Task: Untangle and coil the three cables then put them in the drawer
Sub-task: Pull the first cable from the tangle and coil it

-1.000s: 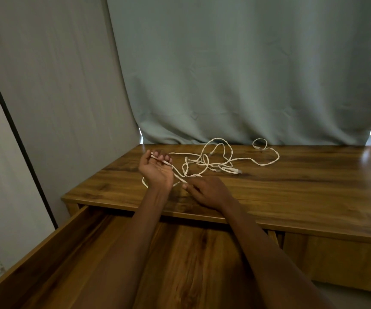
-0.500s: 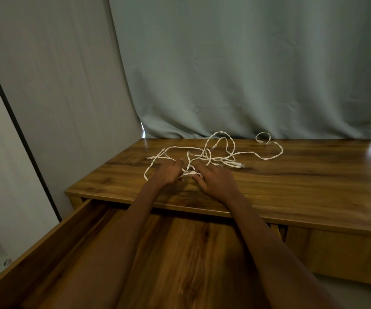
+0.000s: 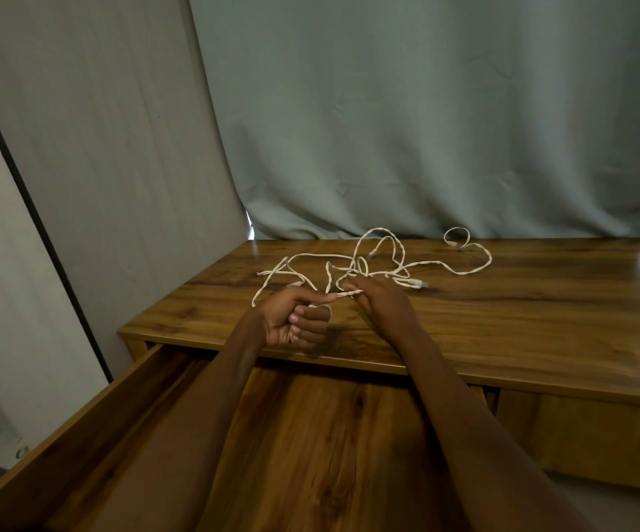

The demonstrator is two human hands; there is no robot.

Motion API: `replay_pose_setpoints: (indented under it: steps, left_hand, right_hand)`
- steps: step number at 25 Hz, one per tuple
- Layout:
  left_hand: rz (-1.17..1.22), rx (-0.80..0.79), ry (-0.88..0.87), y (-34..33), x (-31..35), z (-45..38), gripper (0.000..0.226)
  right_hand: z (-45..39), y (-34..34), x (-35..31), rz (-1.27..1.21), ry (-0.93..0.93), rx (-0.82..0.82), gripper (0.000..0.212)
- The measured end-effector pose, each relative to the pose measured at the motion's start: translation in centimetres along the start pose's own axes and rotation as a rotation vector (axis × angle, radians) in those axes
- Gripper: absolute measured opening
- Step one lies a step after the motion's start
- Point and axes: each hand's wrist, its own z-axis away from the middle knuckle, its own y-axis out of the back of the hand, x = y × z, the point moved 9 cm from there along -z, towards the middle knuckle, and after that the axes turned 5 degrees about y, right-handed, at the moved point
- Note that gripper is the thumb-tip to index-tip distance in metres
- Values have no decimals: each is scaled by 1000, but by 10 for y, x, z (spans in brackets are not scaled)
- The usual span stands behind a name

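A tangle of white braided cables (image 3: 379, 259) lies on the wooden desk top (image 3: 522, 312), with one loop trailing off to the right. My left hand (image 3: 297, 320) is curled into a fist near the desk's front edge, pinching a twisted cable strand between thumb and forefinger. My right hand (image 3: 383, 301) grips the same strand a short way to the right, at the near edge of the tangle. The drawer (image 3: 329, 455) below is pulled open, and both my forearms cross over it.
A grey-green curtain (image 3: 426, 128) hangs behind the desk. A pale wall panel with a dark vertical strip (image 3: 38, 224) stands on the left. The drawer's left side wall (image 3: 64, 435) runs toward me at lower left.
My left hand has turned palm-up and pulled back toward the front edge, closing into a fist on the strand. My right hand has taken hold of the strand beside it.
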Motion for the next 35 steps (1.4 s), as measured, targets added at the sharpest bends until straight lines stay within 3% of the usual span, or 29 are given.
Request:
replay_pose_setpoints:
  steps: [4, 6, 11, 13, 15, 21, 23, 25, 27, 28, 31, 35]
  left_hand:
    - [146, -190, -343, -16, 27, 19, 60]
    - [234, -221, -575, -13, 49, 38, 55]
    - [404, 259, -1135, 31, 84, 83, 42]
    - [492, 450, -1245, 45, 87, 88, 37]
    - [572, 635, -1246, 58, 83, 84, 39]
    - [651, 629, -1351, 68, 98, 70, 46]
    - [530, 797, -1307, 79, 98, 68, 48]
    - [271, 1077, -1164, 88, 93, 66, 44]
    - [-270, 1402, -1001, 85, 94, 70, 42]
    - [-589, 1485, -936, 79, 98, 67, 44]
    - [-1250, 1496, -660, 67, 101, 45, 57]
    - [-1618, 1413, -421, 46, 99, 37, 59]
  right_hand:
    - [2, -7, 22, -38, -145, -42, 24]
    - [2, -12, 23, -37, -179, -86, 26]
    - [5, -29, 11, -80, -113, -250, 22]
    - [4, -30, 2, -63, -58, -262, 18]
    - [3, -31, -3, -36, -28, -266, 18]
    - [6, -30, -11, 10, 41, -271, 23]
    - [5, -29, -12, 2, 30, -274, 23]
    - [4, -28, -11, 4, 11, -271, 22]
    - [5, -26, -12, -4, 13, -245, 22]
    - [5, -23, -13, -17, 5, -218, 21]
    - [5, -10, -9, -76, -71, -138, 16]
    - [4, -6, -4, -94, -138, -103, 21]
